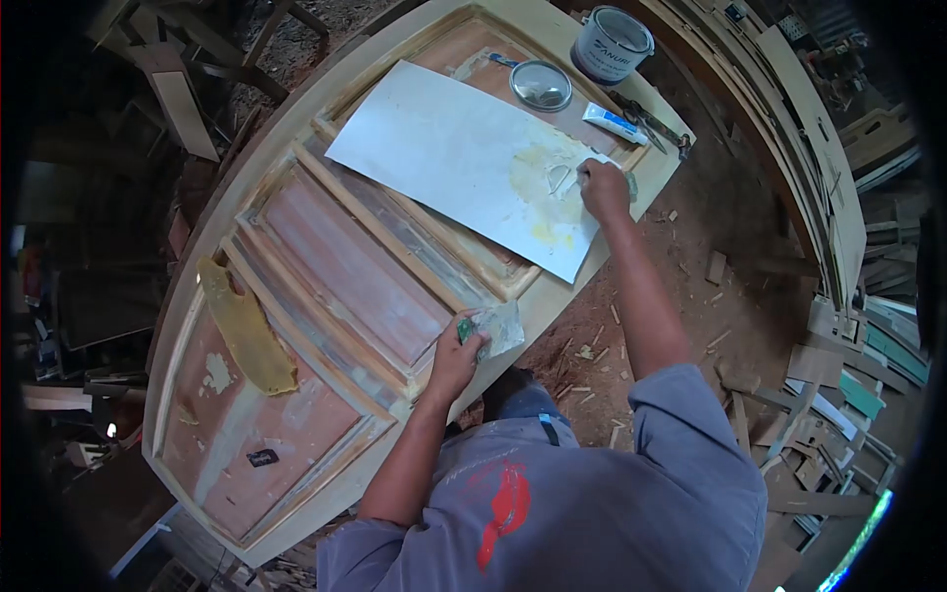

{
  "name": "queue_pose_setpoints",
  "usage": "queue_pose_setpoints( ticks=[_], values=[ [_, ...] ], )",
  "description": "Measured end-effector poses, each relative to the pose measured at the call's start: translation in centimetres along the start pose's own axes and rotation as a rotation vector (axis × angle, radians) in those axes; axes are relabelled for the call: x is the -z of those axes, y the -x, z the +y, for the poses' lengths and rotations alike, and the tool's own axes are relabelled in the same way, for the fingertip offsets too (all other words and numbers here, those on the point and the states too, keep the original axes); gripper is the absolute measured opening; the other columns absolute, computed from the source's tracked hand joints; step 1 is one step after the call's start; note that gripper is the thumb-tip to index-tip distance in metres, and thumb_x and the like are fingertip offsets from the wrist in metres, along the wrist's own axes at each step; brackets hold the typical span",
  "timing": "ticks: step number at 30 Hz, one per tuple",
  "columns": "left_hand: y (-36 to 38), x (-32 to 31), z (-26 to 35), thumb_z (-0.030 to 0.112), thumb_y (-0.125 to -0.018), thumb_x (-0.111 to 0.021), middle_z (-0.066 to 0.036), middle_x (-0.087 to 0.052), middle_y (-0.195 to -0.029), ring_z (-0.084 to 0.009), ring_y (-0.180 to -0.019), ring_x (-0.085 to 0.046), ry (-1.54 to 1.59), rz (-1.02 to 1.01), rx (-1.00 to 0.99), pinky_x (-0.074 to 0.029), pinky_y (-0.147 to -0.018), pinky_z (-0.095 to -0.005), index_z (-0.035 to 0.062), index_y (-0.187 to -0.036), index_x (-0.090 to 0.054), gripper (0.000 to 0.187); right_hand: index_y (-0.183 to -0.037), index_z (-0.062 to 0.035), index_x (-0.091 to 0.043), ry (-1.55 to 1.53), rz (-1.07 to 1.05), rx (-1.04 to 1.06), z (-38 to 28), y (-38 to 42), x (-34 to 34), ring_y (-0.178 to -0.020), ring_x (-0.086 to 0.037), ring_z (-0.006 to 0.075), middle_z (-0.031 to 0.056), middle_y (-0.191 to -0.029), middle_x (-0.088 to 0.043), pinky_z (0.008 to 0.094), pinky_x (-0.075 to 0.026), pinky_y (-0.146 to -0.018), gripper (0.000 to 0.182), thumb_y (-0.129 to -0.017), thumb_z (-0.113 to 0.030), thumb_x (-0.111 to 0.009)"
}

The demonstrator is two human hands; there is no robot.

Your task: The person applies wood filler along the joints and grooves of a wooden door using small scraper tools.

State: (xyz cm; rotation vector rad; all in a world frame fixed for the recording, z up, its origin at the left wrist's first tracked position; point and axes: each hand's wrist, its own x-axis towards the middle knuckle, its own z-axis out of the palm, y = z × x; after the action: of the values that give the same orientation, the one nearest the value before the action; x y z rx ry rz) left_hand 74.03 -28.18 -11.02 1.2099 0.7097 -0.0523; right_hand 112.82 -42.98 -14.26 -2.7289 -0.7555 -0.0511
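My left hand point(456, 357) is closed around the green handle of a putty knife point(503, 332), whose broad, smeared blade points right, over the panel's near edge. My right hand point(604, 189) is closed at the right end of a white board point(444, 133). What its fingers hold is hidden. Beside those fingers lies a dab of whitish paste point(560, 181), with yellowish smears around it on the board. The board rests across a curved wooden panel point(360, 232) with raised ribs. A blue and white tube point(616, 123) lies just beyond my right hand.
At the panel's far end are a paint can point(612, 44), a round lid point(541, 86) and a hammer-like tool point(671, 133). A yellow-brown piece point(247, 331) and a small black packet point(262, 458) lie at the left. Wood scraps litter the floor point(681, 271). Long curved boards point(789, 138) stand right.
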Motion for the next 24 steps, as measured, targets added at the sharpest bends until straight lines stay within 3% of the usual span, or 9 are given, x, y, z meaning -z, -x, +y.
queue_pose_setpoints(
  ticks=[5, 11, 14, 19, 22, 24],
  values=[
    [-5.1, -2.8, 1.7, 0.005, -0.095, -0.060, -0.004, -0.067, -0.110, -0.0114, -0.093, -0.061, 0.195, 0.032, 0.068, -0.052, -0.086, -0.0283, 0.0015, -0.132, -0.061, 0.038, -0.091, -0.0097, -0.075, -0.163, -0.069, 0.004, -3.3, 2.4, 0.8, -0.083, -0.067, 0.0426, 0.0221, -0.084, -0.069, 0.0535, -0.053, -0.078, 0.011, -0.083, -0.007, -0.069],
    [-12.0, -4.6, 1.7, 0.004, -0.094, -0.059, -0.004, -0.069, -0.107, -0.0125, -0.095, -0.064, 0.394, 0.035, -0.003, -0.052, -0.089, -0.0276, 0.0010, -0.128, -0.065, 0.034, -0.092, -0.0073, -0.076, -0.292, -0.162, -0.011, -4.9, 5.3, 1.9, -0.086, -0.069, 0.0395, 0.0192, -0.086, -0.073, 0.0510, -0.054, -0.080, 0.009, -0.085, -0.011, -0.072],
    [-14.2, -5.0, 1.3, 0.005, -0.094, -0.060, -0.003, -0.070, -0.103, -0.0123, -0.090, -0.064, 0.393, 0.066, 0.060, -0.052, -0.087, -0.0275, -0.0004, -0.121, -0.068, 0.028, -0.094, -0.0059, -0.076, -0.455, -0.092, -0.214, -3.2, 4.0, 3.2, -0.088, -0.070, 0.0378, 0.0177, -0.089, -0.075, 0.0497, -0.055, -0.082, 0.011, -0.086, -0.011, -0.072],
    [-15.4, -5.4, 0.6, 0.007, -0.094, -0.062, -0.002, -0.071, -0.096, -0.0118, -0.083, -0.063, 0.388, 0.165, 0.027, -0.051, -0.081, -0.0275, 0.0003, -0.107, -0.070, 0.017, -0.097, -0.0078, -0.076, -0.161, -0.020, -0.026, -0.1, 1.3, 2.0, -0.088, -0.069, 0.0389, 0.0180, -0.090, -0.073, 0.0498, -0.055, -0.080, 0.014, -0.084, -0.008, -0.071],
    [-15.1, -5.3, 1.2, 0.009, -0.093, -0.064, -0.004, -0.071, -0.096, -0.0136, -0.085, -0.065, 0.321, 0.191, 0.024, -0.052, -0.082, -0.0293, -0.0007, -0.105, -0.070, 0.017, -0.097, -0.0082, -0.075, -0.206, -0.079, -0.032, -1.4, 2.5, 1.6, -0.085, -0.068, 0.0399, 0.0177, -0.086, -0.072, 0.0514, -0.054, -0.079, 0.015, -0.084, -0.007, -0.069],
    [-14.8, -5.4, 1.3, 0.009, -0.093, -0.064, -0.004, -0.071, -0.096, -0.0138, -0.085, -0.066, 0.288, 0.201, 0.016, -0.052, -0.082, -0.0295, -0.0010, -0.106, -0.070, 0.018, -0.100, -0.0085, -0.076, -0.291, -0.149, -0.068, -2.9, 4.3, 2.3, -0.087, -0.070, 0.0395, 0.0192, -0.091, -0.074, 0.0472, -0.056, -0.081, 0.017, -0.085, -0.007, -0.071]
  ],
)
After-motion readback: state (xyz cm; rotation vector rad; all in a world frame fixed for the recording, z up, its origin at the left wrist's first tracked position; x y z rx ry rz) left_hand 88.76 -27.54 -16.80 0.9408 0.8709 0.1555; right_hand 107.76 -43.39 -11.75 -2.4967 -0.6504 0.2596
